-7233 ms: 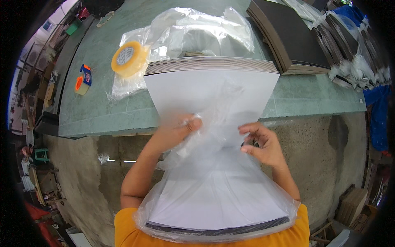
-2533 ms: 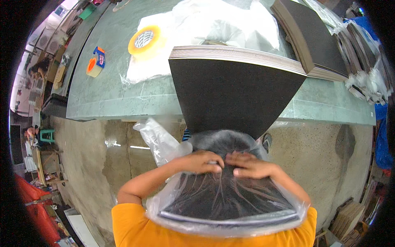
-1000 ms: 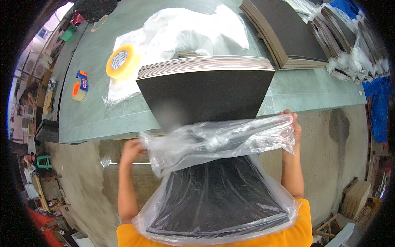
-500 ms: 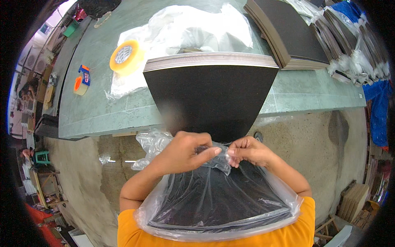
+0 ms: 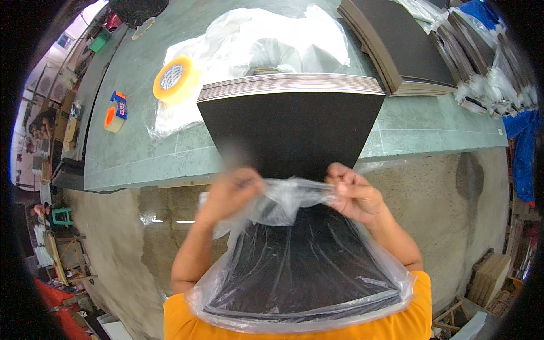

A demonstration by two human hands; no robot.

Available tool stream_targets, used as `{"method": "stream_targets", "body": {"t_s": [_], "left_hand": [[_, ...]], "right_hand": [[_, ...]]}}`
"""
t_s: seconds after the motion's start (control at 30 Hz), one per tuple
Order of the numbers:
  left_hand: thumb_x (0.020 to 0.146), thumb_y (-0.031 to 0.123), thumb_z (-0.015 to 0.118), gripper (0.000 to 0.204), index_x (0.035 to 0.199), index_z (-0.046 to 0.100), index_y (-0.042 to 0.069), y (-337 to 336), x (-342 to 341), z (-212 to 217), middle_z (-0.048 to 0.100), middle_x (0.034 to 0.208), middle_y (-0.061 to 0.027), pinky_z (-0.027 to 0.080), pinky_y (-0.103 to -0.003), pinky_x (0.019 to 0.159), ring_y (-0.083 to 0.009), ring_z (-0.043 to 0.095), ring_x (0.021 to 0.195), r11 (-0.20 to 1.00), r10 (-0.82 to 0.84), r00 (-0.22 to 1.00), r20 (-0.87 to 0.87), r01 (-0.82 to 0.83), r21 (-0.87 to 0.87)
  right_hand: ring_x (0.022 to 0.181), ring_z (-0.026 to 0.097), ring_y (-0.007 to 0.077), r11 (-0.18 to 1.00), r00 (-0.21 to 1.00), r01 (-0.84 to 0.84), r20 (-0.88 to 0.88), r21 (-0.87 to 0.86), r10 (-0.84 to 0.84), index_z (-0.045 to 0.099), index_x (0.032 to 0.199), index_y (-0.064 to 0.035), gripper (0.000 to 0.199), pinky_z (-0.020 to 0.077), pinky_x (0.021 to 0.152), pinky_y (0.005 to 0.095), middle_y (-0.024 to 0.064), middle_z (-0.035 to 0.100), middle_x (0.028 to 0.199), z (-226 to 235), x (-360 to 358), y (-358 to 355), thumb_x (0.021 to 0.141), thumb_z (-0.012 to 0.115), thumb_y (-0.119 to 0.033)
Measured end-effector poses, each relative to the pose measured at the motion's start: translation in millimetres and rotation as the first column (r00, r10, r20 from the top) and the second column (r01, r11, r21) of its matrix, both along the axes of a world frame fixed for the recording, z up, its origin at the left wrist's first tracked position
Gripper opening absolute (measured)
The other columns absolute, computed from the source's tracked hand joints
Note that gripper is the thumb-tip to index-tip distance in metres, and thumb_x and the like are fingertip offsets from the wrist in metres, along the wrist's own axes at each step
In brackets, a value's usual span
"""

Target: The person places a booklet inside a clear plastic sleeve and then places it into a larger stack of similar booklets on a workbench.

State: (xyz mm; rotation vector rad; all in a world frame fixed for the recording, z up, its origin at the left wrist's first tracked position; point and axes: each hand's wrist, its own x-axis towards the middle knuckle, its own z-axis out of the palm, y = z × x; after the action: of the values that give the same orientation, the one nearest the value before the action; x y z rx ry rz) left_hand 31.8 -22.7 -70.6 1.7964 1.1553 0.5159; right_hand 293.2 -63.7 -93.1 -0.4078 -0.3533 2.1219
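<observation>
A clear plastic bag (image 5: pixel 283 201) with a flat black board (image 5: pixel 300 266) inside leans against my orange-shirted front. Its mouth end is drawn up and stretched between my two hands. My left hand (image 5: pixel 235 192), smeared by motion, has its fingers closed on the left part of the film. At the other side my right hand (image 5: pixel 358 194) pinches the plastic between thumb and fingers. Just beyond my hands, a thick stack of black boards (image 5: pixel 289 124) with pale edges juts over the table's near edge.
On the green table (image 5: pixel 147 164) lie a roll of yellowish tape (image 5: pixel 190 79), a blue-and-orange tape dispenser (image 5: pixel 117 110) and white plastic sheeting (image 5: pixel 243 34). Another dark stack (image 5: pixel 405 42) and bagged boards (image 5: pixel 476 62) stand at the far right. A green stool (image 5: pixel 61 216) is at left.
My hands have moved apart, the left outward and slightly up, the right a little right and up. The bunched film between them is now spread out into a wider band.
</observation>
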Motion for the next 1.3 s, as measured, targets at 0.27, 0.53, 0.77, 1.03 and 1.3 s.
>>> {"method": "stream_targets", "body": {"t_s": [0.27,0.53,0.77,1.03,1.3], "left_hand": [[0.078,0.023,0.059,0.02,0.084,0.055,0.004,-21.2,52.1,46.1,0.057,0.069,-0.0082,0.044,-0.029,0.059,-0.0183,0.056,0.066,0.909,-0.203,0.979,0.031,0.177,0.377],[0.084,0.031,0.052,0.03,0.082,0.055,0.001,-8.5,55.0,53.0,0.053,0.067,-0.0027,0.041,-0.026,0.058,-0.0085,0.049,0.065,0.989,-0.129,0.91,0.394,0.149,-0.019],[0.084,0.02,0.051,0.017,0.085,0.056,0.003,10.7,53.1,50.7,0.054,0.071,0.0003,0.041,-0.022,0.057,-0.0056,0.048,0.064,0.923,0.108,0.749,0.654,0.168,-0.346],[0.078,0.013,0.058,0.014,0.075,0.06,-0.001,16.0,15.3,64.6,0.064,0.077,-0.009,0.046,-0.027,0.06,-0.0135,0.059,0.068,0.784,-0.349,0.718,0.602,0.576,-0.233],[0.074,0.017,0.056,0.014,0.071,0.057,0.003,-15.0,-2.8,24.1,0.057,0.063,-0.0159,0.046,-0.041,0.054,-0.0312,0.059,0.065,0.717,-0.442,0.505,-0.742,0.695,0.046]], "right_hand": [[0.071,0.053,0.0121,0.923,0.894,0.018,0.407,0.385,-0.187,0.045,0.09,-0.0071,0.03,0.0414,0.064,0.0233,0.0048,0.055,0.078,41.4,-13.7,3.1,0.071,0.067,-0.012],[0.099,0.049,0.0224,0.629,0.446,-0.203,0.642,0.751,-0.623,0.05,0.104,-0.0039,0.048,0.0371,0.086,0.0344,0.0139,0.052,0.103,52.5,-20.4,16.9,0.068,0.068,-0.03],[0.062,0.054,0.0104,0.627,0.808,-0.496,0.584,0.601,0.079,0.057,0.085,-0.0029,0.027,0.0448,0.057,0.0253,0.0034,0.056,0.066,47.1,-33.0,5.6,0.086,0.05,-0.029],[0.07,0.056,0.0214,0.464,0.724,-0.685,0.452,0.562,0.521,0.056,0.076,0.0033,0.048,0.0447,0.067,0.03,0.0117,0.06,0.073,60.5,-9.7,18.6,0.085,0.042,-0.041],[0.075,0.061,0.027,0.037,-0.378,-0.883,0.661,-0.469,-0.648,0.064,0.074,-0.0029,0.03,0.0467,0.071,0.0358,0.0121,0.062,0.07,52.1,27.3,-0.7,0.068,0.062,-0.033]]}}
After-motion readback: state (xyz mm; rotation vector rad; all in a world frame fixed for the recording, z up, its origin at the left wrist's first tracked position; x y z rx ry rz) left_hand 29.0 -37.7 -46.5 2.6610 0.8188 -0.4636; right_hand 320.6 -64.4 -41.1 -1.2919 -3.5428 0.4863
